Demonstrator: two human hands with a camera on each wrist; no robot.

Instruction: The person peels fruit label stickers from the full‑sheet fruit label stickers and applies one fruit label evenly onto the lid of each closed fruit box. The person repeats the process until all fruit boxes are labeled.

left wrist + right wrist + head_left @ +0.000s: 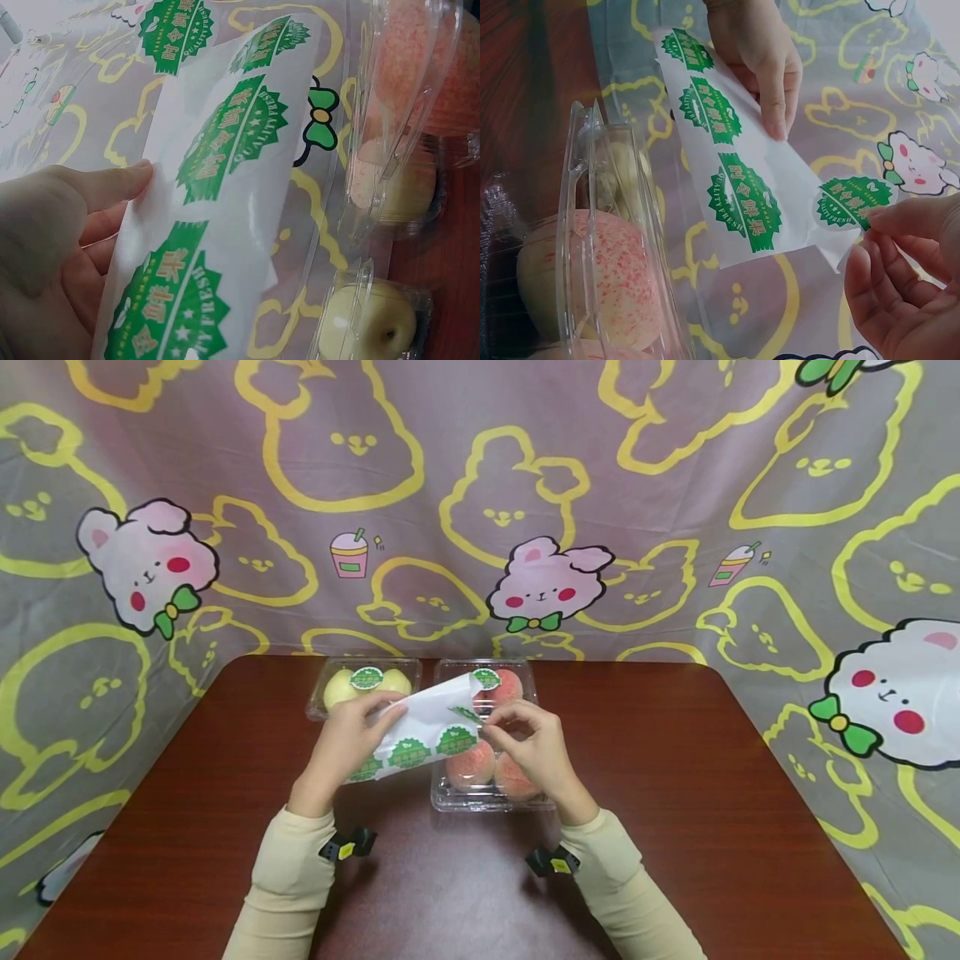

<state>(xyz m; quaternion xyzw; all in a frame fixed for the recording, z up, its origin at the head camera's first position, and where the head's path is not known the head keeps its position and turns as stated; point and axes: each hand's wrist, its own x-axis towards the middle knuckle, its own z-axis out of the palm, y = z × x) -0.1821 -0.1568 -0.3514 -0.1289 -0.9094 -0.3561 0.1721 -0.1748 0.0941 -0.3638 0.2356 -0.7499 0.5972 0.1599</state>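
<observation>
My left hand grips a white backing sheet by its edge, thumb on the printed face. Several round green stickers run in a row along the sheet. At the sheet's right end, my right hand pinches one green sticker between thumb and forefinger; it stands lifted at an angle, overlapping the sheet's corner in the right wrist view. Below and behind the hands are peaches in clear plastic packaging, partly hidden by the sheet and right hand.
A clear box of pale yellow-green fruit, with a green sticker on its lid, stands at the back left. Another green sticker lies over the rear peaches. A patterned cloth hangs behind the brown table.
</observation>
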